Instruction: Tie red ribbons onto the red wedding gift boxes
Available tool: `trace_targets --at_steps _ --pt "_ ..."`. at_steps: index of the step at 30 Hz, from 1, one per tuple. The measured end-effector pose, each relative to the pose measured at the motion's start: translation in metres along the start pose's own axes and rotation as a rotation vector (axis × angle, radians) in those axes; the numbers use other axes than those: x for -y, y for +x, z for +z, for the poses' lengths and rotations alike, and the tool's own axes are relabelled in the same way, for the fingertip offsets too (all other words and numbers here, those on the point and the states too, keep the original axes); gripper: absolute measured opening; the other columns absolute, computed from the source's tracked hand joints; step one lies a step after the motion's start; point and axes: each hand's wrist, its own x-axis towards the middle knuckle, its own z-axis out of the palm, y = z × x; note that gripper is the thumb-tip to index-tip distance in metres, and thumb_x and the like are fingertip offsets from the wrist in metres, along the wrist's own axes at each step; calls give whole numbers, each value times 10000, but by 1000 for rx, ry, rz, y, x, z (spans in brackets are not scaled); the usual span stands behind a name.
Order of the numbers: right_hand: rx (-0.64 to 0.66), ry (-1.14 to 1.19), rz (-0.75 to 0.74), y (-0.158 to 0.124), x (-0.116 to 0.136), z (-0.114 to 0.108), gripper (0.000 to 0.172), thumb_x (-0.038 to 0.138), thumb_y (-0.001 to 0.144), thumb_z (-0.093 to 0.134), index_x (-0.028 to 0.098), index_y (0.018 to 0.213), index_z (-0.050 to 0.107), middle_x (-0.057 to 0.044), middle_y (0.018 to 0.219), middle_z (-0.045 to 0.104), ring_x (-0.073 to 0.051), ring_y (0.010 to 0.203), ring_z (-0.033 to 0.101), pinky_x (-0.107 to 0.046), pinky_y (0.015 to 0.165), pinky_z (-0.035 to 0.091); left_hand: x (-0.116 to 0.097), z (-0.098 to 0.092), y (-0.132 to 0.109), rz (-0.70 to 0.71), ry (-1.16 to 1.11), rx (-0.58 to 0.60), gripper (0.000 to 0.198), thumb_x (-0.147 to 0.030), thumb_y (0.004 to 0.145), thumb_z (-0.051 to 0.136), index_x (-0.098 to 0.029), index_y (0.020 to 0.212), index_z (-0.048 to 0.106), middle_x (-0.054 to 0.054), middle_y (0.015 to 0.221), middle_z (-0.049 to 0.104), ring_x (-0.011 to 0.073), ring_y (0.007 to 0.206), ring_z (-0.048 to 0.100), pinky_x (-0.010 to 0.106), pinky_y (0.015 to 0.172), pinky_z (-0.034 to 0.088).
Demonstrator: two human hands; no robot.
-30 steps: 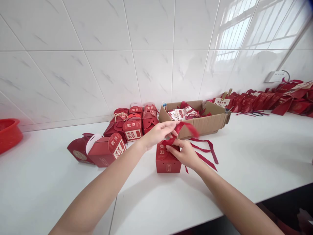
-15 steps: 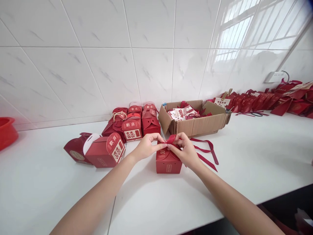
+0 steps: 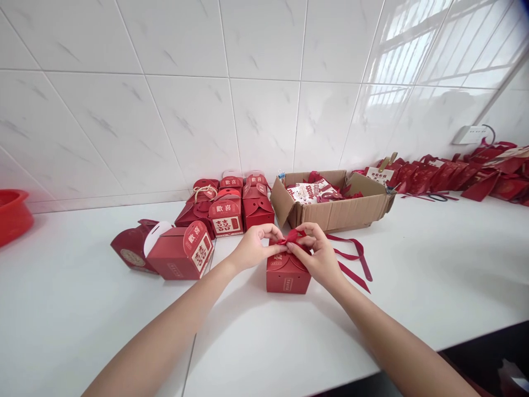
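Observation:
A closed red gift box [image 3: 288,278] stands on the white table in front of me. Red ribbon [image 3: 293,236] forms a small loop over its top flaps. My left hand [image 3: 257,246] pinches the ribbon between thumb and fingers at the box's upper left. From the other side, my right hand [image 3: 319,255] grips the same ribbon with thumb and fingertips close together, almost meeting the left. The knot itself is partly hidden by the fingers. Loose ribbon lengths [image 3: 356,264] lie on the table to the right of the box.
Two boxes, one a red double-happiness box [image 3: 177,256], stand at left. Several more red boxes [image 3: 226,212] sit by the tiled wall. A cardboard carton [image 3: 343,214] holds printed packets. Red bags [image 3: 438,173] line the back right; a red basin [image 3: 14,218] is far left.
The ribbon loop between my fingers has changed shape and looks narrower. Both hands stay pinched at the box top. The whole view has shifted slightly.

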Motion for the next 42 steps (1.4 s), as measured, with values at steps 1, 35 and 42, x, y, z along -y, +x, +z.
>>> trace_targets --at_steps 1,35,42 --pt "-2 -5 0 0 0 0 308 382 821 656 233 1018 472 7 699 637 -193 705 617 -281 647 446 0 0 0 -5 0 -5 231 -329 714 727 -153 775 589 29 807 629 165 841 612 285 796 468" --pt "167 16 170 1 4 -9 372 587 789 651 223 729 692 -67 1376 416 -262 1363 205 -400 1036 305 9 14 1 68 -92 -99 135 -251 774 628 -148 736 551 61 812 666 174 834 654 332 833 519" --pt "187 107 169 1 4 -6 342 562 809 652 230 763 720 -69 1325 473 -246 1359 218 -359 1001 340 -1 7 -2 72 56 -134 142 -236 755 633 -182 834 528 28 893 585 157 893 581 359 926 462"
